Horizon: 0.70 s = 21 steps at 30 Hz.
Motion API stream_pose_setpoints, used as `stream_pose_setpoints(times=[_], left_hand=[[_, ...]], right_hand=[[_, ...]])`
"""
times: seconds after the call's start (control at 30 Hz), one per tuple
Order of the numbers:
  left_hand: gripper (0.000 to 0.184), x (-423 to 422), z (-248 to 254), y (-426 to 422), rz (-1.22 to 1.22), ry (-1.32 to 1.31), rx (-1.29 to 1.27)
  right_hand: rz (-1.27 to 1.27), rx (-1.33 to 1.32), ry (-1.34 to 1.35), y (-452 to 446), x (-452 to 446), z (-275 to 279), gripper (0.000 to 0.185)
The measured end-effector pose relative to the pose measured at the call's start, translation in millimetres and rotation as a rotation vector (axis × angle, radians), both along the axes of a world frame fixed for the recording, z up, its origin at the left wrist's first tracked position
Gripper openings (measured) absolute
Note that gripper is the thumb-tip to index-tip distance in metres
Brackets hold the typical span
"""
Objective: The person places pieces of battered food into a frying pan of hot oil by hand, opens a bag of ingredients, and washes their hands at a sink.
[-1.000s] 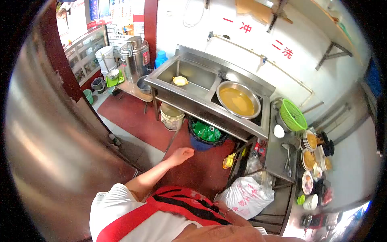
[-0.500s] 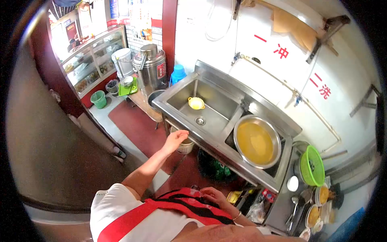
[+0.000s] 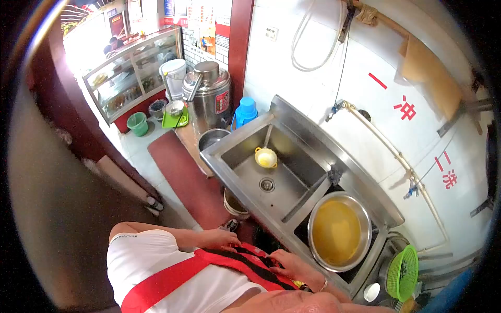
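Observation:
My left hand [image 3: 219,239] rests at the upper edge of a red and black apron [image 3: 245,259] on my front. Its fingers reach out over the cloth, fairly close together. Across from it, my right hand [image 3: 292,265] lies against the other side of the apron, fingers slightly apart. Neither hand shows an object in it. Beyond them stands a steel sink [image 3: 237,167]. A small yellow-handled strainer or bowl [image 3: 266,157] lies in its left basin, near the drain. A large steel basin [image 3: 311,237] of yellowish liquid sits in the right one.
A bucket [image 3: 236,202] stands under the sink's front edge. At the right are a green basket [image 3: 403,274] and a white bowl [image 3: 371,292]. A steel urn [image 3: 207,101] and a blue flask [image 3: 245,112] stand behind the sink's left end. Pipes [image 3: 386,141] run along the wall.
My left hand has drawn back from beside the sink's front edge to the apron. The right hand stays at the apron. The view has shifted, so the sink appears lower and further right.

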<state>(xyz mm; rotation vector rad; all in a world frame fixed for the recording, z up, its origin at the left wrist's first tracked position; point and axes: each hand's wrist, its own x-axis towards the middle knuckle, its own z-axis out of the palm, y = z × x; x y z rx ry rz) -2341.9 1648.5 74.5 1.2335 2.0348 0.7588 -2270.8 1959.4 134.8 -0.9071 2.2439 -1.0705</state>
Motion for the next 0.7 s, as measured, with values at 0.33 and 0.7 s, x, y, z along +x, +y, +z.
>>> stream_pose_setpoints(times=[0.33, 0.7], left_hand=[[0.043, -164.9, -8.7, -17.1, -0.375, 0.142, 0.145], [0.04, -202.9, -35.2, 11.9, -0.42, -0.071, -0.013]], right_hand=[[-0.305, -0.001, 0.042, -36.3, -108.9, -6.3, 0.031], [-0.316, 0.279, 0.395, -37.0, -145.4, -64.8, 0.037]])
